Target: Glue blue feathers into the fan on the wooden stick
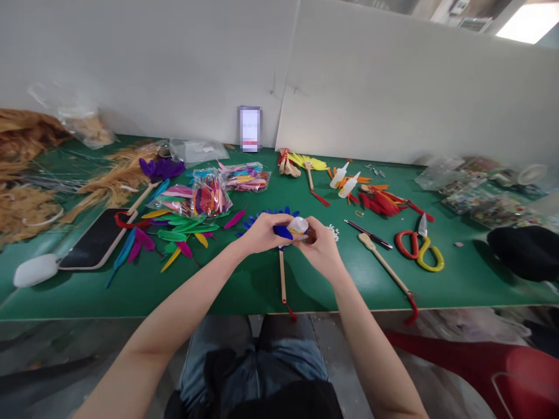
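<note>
My left hand [262,233] is closed round a blue feather [283,231] over the middle of the green table [244,285]. My right hand [319,244] grips a small white glue bottle [299,225], its tip close to that feather. Under both hands lies a blue feather fan [273,215] with a wooden stick handle [282,276] that points toward me and ends in a red tassel at the table's edge.
Loose coloured feathers [181,235] and bagged ones [209,195] lie to the left, beside a phone [94,241] and a white mouse [35,269]. To the right are red and orange feathers [382,201], two glue bottles [345,180], scissors [419,250] and a wooden stick [384,265].
</note>
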The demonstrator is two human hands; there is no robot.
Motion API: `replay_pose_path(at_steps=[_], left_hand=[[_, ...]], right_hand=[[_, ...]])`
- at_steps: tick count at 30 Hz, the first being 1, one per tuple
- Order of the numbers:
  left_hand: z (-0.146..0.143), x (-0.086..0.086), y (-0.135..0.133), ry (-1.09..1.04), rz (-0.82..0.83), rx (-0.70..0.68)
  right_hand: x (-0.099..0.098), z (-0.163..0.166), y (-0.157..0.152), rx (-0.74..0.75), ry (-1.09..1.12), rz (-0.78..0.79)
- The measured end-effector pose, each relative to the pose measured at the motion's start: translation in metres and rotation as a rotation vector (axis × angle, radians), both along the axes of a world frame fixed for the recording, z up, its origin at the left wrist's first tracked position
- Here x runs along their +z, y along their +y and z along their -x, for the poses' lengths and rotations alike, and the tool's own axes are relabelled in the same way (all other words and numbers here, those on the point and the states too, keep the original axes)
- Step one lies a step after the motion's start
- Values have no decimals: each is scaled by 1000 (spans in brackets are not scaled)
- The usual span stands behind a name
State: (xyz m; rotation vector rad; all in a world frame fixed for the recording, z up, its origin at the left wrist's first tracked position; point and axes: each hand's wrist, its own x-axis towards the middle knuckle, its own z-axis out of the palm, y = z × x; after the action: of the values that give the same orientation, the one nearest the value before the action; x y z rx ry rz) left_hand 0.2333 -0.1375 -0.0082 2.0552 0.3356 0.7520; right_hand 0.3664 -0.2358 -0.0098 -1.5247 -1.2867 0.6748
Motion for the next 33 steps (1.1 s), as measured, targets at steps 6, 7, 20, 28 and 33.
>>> replay_pose_path(at_steps=[6, 7, 20, 28, 33], left_hand=[[0, -5, 1, -11, -1, -11], [0, -6, 1, -16, 0, -7], [1, -5, 1, -58, 34, 28], [1, -10, 3, -55, 59, 34], [2, -9, 3, -58, 59, 25]], right_hand=[[9, 1, -1, -23, -203, 33], [11, 1, 0, -19, -208, 33], [14, 1, 4, -3, -178, -20], [14, 2, 5, -35, -178, -9], [14, 2, 5, -31, -171, -19]])
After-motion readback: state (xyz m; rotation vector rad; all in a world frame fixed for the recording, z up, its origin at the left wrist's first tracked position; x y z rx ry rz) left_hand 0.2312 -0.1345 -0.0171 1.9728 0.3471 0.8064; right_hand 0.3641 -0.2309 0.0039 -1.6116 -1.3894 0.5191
